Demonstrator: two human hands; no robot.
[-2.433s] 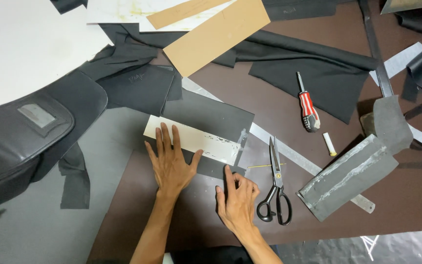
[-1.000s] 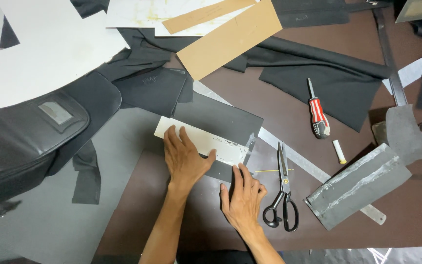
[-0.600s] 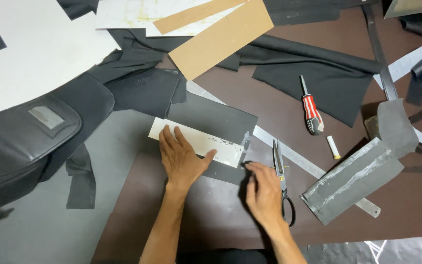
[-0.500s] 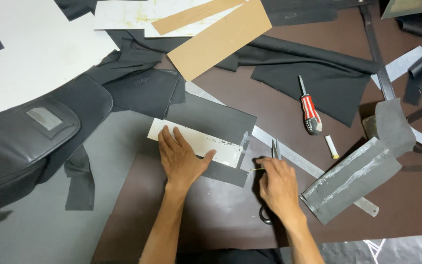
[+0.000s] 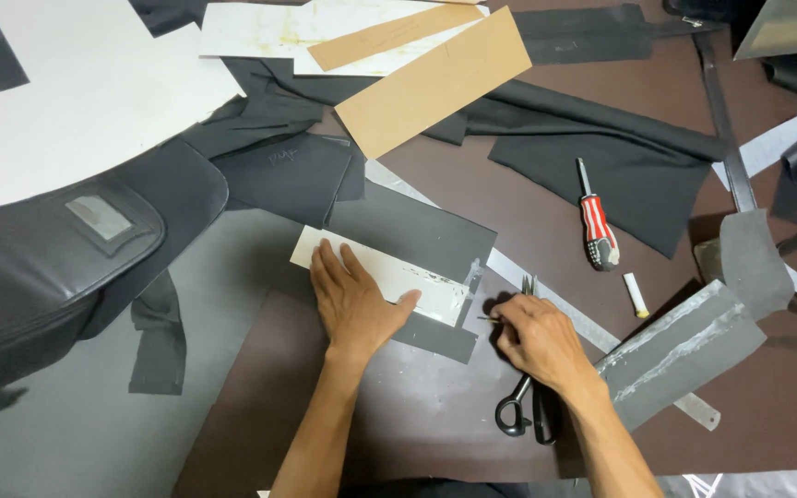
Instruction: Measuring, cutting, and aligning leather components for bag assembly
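Nearest, black-handled scissors [image 5: 526, 398] are lain over by the right hand [image 5: 535, 337], whose fingers are curled and seem to pinch a thin pin-like item, too small to tell. To its left, the left hand [image 5: 354, 302] is spread flat on a pale card strip [image 5: 389, 278], which rests on a dark grey rectangular piece [image 5: 412, 242]. Farther right, a red-handled screwdriver [image 5: 595, 227] is seen on the brown mat [image 5: 546, 212].

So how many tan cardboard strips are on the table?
2: a wide tan strip near the top middle, and a narrow tan strip lying just above it on white sheets. More may hide underneath.
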